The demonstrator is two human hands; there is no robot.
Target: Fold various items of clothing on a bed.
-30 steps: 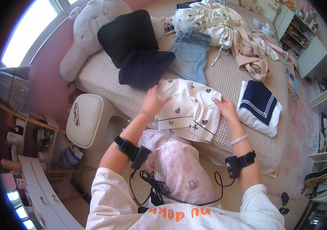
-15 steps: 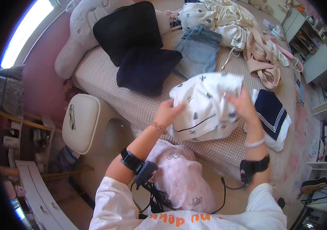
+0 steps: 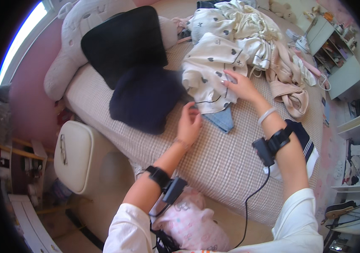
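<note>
A folded white garment with dark heart prints and black piping [image 3: 213, 69] lies on the light blue jeans [image 3: 222, 121], covering all but a corner of them. My right hand [image 3: 241, 87] rests at the garment's right side, thumb and fingers apart. Just below its lower left corner is my left hand [image 3: 189, 126], fingers loosely bent and apart, with nothing visible in it. Beside the left hand lies a folded dark navy garment [image 3: 144, 101]. A black folded piece [image 3: 125, 44] sits behind that, partly over it or against it; I cannot tell which.
The checked bedspread [image 3: 226, 168] carries a heap of cream clothes [image 3: 247, 25], a beige knit [image 3: 292, 99] and a navy-and-white sailor-collar top [image 3: 302, 137]. A large plush toy [image 3: 72, 50] lies at the far left. Glasses [image 3: 63, 149] lie on a cream stool [image 3: 81, 160].
The white garment has moved away from me and to the left, from between both hands down onto the jeans. Both hands have loosened from its sides, and the view has shifted.
</note>
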